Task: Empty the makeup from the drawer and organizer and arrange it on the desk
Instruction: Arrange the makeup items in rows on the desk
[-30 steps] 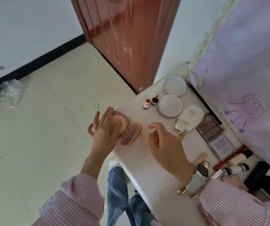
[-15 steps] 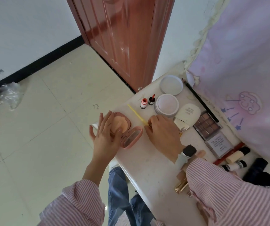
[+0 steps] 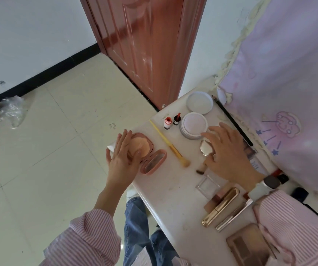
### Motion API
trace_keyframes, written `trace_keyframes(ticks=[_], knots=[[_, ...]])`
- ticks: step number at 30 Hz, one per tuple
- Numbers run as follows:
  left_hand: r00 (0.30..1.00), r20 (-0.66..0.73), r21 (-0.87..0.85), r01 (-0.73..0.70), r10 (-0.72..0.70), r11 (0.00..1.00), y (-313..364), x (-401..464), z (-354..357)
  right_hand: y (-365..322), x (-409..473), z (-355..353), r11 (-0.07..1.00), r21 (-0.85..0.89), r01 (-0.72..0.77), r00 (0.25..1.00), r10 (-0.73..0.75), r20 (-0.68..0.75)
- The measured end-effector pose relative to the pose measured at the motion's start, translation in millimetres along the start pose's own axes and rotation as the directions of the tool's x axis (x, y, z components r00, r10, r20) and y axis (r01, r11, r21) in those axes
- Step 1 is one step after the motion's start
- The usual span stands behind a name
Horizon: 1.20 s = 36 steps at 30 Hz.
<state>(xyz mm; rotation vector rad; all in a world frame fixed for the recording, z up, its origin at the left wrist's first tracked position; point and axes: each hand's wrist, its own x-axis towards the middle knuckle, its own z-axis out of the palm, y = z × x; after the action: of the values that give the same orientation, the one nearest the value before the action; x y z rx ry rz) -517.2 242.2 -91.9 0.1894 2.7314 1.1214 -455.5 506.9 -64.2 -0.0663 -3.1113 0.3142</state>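
While the left grip [image 3: 122, 162] lies spread on the compact [image 3: 144, 150], the right grip [image 3: 225, 152] spreads over a tube [image 3: 207, 147].

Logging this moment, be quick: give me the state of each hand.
Left hand: open, fingers straight, resting on the open pink compact.
Right hand: open, fingers spread over the cream tube, gripping nothing visible.

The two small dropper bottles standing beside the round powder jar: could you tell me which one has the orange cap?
The left bottle, the one nearer the yellow brush, has the orange cap. Its neighbour, next to the round powder jar, is darker with a red top.
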Motion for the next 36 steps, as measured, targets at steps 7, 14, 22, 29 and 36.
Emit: trace_keyframes(ticks=[7,14,22,29,36], knots=[[0.992,-0.111,-0.144,0.050,-0.066,0.988,19,-4,-14,5,3,2,0.996,-0.088,0.030,0.995,-0.021,0.102],[0.982,-0.177,-0.209,0.032,-0.070,0.977,40,-11,-25,13,7,-14,0.971,-0.221,0.087,0.959,-0.141,-0.245],[0.928,-0.258,-0.271,-0.337,0.269,0.902,111,-50,-18,-37,-7,-91,0.548,0.778,-0.307,0.855,0.518,-0.028],[0.854,-0.051,-0.054,-0.520,0.518,0.852,109,-78,16,-52,-46,-79,0.119,0.765,-0.633,0.760,0.282,0.585],[0.937,0.320,-0.248,-0.059,0.139,0.967,104,-88,7,-48,-70,-74,0.362,0.827,-0.431,0.900,0.101,0.424]])
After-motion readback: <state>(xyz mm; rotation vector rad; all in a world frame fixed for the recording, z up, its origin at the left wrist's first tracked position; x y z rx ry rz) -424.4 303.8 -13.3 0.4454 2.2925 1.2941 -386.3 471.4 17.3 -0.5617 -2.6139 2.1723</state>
